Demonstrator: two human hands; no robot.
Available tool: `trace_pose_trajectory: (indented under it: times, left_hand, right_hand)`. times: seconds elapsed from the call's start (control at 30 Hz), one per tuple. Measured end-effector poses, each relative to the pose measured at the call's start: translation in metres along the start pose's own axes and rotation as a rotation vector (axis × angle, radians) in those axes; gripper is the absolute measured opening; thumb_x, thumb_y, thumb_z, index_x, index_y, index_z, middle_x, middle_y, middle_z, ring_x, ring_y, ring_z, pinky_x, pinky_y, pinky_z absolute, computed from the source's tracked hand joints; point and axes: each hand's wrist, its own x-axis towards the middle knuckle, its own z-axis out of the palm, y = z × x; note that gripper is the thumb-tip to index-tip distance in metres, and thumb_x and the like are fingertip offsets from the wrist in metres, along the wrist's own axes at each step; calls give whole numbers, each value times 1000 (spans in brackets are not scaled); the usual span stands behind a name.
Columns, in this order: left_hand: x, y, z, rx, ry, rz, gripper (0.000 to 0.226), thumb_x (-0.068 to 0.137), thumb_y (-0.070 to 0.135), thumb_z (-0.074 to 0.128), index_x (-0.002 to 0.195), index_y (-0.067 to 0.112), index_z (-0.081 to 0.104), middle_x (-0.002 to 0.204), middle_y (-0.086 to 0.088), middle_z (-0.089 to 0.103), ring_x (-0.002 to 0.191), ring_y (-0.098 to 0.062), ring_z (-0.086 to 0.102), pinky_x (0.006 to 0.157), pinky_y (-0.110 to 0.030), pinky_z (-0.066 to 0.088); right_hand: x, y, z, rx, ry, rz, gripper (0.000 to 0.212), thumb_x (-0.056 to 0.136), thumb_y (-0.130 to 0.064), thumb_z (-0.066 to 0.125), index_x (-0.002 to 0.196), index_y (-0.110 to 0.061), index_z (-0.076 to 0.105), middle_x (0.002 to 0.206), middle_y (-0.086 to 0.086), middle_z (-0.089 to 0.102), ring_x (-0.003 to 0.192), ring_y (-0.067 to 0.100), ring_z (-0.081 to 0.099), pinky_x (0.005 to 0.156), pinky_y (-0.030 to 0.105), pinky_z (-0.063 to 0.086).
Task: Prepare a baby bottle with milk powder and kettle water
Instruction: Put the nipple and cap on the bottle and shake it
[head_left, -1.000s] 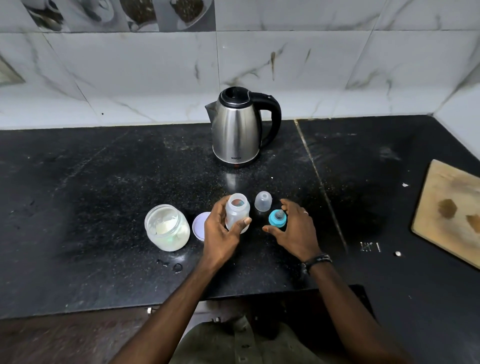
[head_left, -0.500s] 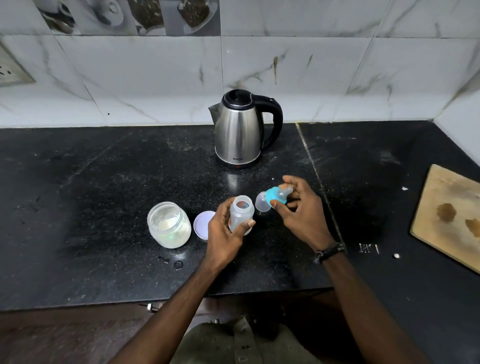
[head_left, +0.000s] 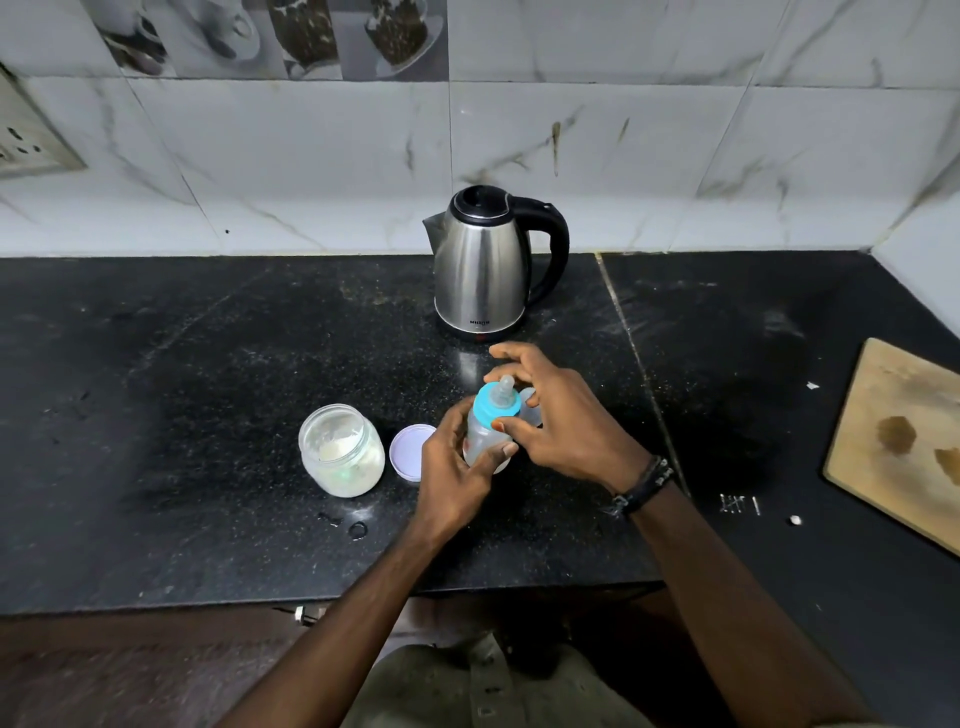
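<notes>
Fingers of the left hand (head_left: 457, 467) wrap around the baby bottle (head_left: 485, 434) in the middle of the frame. The right hand (head_left: 561, 415) pinches its blue teat cap (head_left: 497, 402), other fingers spread. Bare black counter (head_left: 156, 364) lies wide at the left.

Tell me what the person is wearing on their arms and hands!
Both arms are bare, with no sleeves in view. The right wrist wears a dark wristband with small pale bits on it. The left hand and right hand have no gloves, and I can see no rings.
</notes>
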Motion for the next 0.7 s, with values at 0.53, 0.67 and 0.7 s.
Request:
trace_pose_trajectory:
  times: [0.53, 0.67, 0.7]
  left_hand:
    - [-7, 2, 4, 84, -15, 60, 66, 81, -6, 73, 131, 35, 59, 125, 23, 72, 115, -2, 69, 97, -18, 52]
    - [-6, 1, 4, 81, -37, 87, 68, 82, -7, 73, 131, 36, 58, 126, 26, 70, 117, 0, 68, 99, -18, 52]
    - [-6, 2, 4, 58, -42, 78, 62, 82, 3, 75, 131, 37, 58, 125, 25, 71, 117, -1, 68, 99, -19, 52]
  right_hand:
    - [1, -4, 11, -504, 198, 2, 94, 59, -79, 67, 128, -20, 43, 88, 5, 72, 87, 31, 67, 74, 39, 53]
    - [0, -5, 4, -557, 140, 121, 123, 55, -98, 43, 146, -18, 21, 112, 9, 69, 106, 32, 62, 90, 45, 49]
    - [1, -4, 0, -468, 84, 159, 125, 56, -95, 49, 150, -20, 11, 125, 8, 64, 115, 31, 59, 96, 47, 47]
